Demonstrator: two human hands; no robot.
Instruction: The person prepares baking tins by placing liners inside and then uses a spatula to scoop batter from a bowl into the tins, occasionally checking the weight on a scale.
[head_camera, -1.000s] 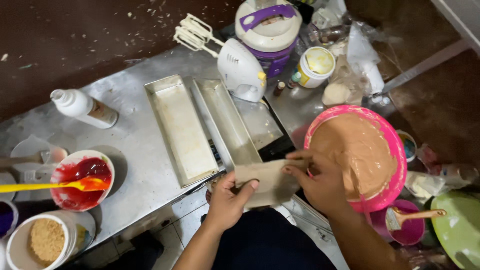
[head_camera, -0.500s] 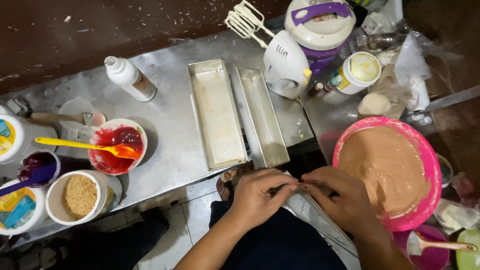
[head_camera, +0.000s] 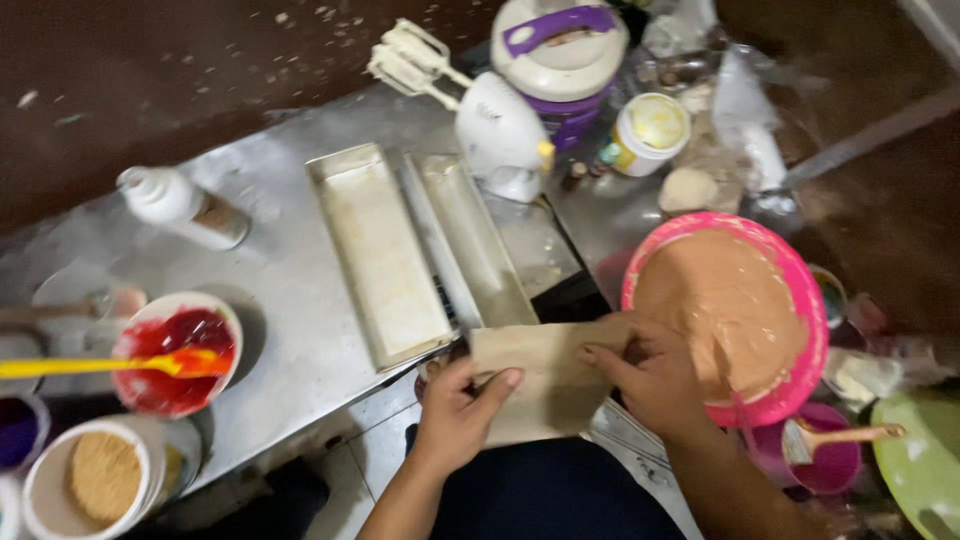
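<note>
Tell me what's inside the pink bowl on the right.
The pink bowl is nearly full of smooth light-brown batter. The right hand, holding a brown paper sheet, covers the bowl's near-left edge. The bowl's bottom is hidden beneath the batter.

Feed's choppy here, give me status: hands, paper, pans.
Left hand and right hand both grip the brown paper sheet. Two metal loaf pans side by side ahead. Pink batter bowl beside right hand.
</note>
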